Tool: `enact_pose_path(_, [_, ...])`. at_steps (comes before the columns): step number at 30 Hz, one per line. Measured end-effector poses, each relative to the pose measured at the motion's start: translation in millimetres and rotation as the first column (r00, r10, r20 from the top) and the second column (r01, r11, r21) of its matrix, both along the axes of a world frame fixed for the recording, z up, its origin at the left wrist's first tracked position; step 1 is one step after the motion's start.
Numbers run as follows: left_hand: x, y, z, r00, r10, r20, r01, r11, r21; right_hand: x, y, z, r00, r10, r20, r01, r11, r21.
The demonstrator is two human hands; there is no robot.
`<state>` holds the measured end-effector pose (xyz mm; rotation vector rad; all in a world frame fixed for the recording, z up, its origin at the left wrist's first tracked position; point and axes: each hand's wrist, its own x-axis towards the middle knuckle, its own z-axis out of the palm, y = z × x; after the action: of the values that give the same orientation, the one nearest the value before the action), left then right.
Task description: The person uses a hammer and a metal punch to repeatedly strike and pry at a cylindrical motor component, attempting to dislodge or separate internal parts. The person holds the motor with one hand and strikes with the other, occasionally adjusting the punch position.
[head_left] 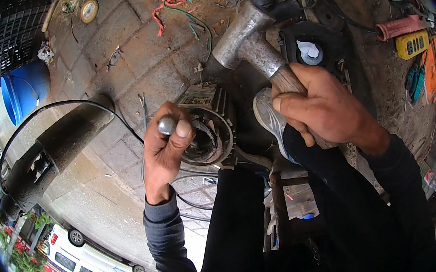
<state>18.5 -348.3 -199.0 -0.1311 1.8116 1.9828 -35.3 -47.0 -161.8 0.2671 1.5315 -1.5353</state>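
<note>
My right hand (328, 103) is closed round the wooden handle of a hammer (243, 34), whose worn steel head is raised above and to the right of an electric motor housing (220, 100). My left hand (163, 156) grips a metal rod (167, 124); its rounded, shiny end points up between thumb and fingers. The rod's lower part is hidden by the hand. The ribbed housing stands between my legs with its round opening facing up. Inside the opening are a dark hollow and ragged inner parts. My left hand is over the left side of that opening, and the hammer head is apart from the rod.
A dark pipe-like cylinder (65, 134) and a blue bucket (27, 90) are at left. Black cable (111, 112) loops across the paving toward the housing. Red wire scraps (157, 7) lie at the far side. Tools, including a yellow block-shaped thing (412, 45), crowd the right.
</note>
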Motion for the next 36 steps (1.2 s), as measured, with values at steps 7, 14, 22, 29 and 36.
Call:
enact_pose_path(7, [-8,14,2,0.993,-0.107,0.045,0.113,0.980,-0.161,-17,-6,39,0.999,0.024,0.046,-0.025,0.999,0.027])
enact_pose_path(14, [-12,14,5,0.984,-0.173,0.053,0.180,0.958,-0.225,-20,-33,59,0.584,-0.028,-0.812,0.110,0.993,0.044])
enact_pose_path(22, [-7,15,7,0.986,-0.132,0.101,0.154,0.955,-0.254,-16,-17,57,0.803,0.442,-0.399,-0.334,0.890,0.312])
enact_pose_path(29, [-10,6,-3,0.969,-0.226,-0.096,0.196,0.947,-0.254,-16,-29,62,0.766,-0.170,-0.619,0.174,0.983,-0.055])
enact_pose_path(36, [-5,6,3,0.991,-0.134,-0.004,0.130,0.972,-0.197,-8,-35,40,0.845,0.379,-0.378,-0.333,0.925,0.183])
